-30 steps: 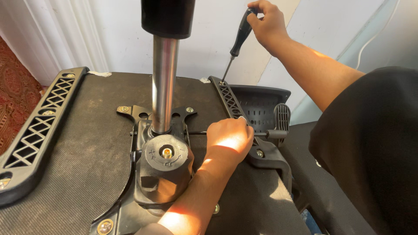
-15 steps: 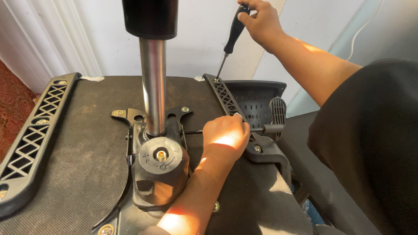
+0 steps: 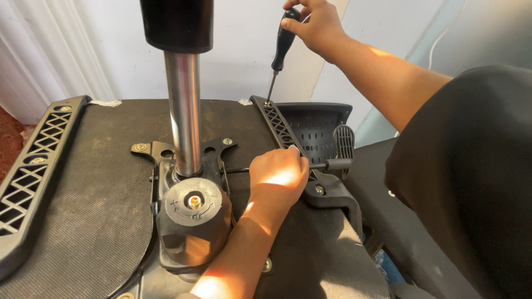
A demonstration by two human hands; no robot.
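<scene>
The screwdriver, gripped by its black handle in the closed fingers of the right hand, is now set nearly upright, its tip placed on a screw at the far end of the lattice armrest bracket; a second ago it was tilted and raised clear. The left hand is kept pressed on the bracket, fingers curled over its edge, beside the gas-lift column of the upturned chair seat.

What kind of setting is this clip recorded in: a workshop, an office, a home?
Probably a home or small room, not a fitted workshop: an upturned office chair seat fills the view, with a plain white wall behind and patterned red carpet at the left edge. The right hand holds a screwdriver.
</scene>
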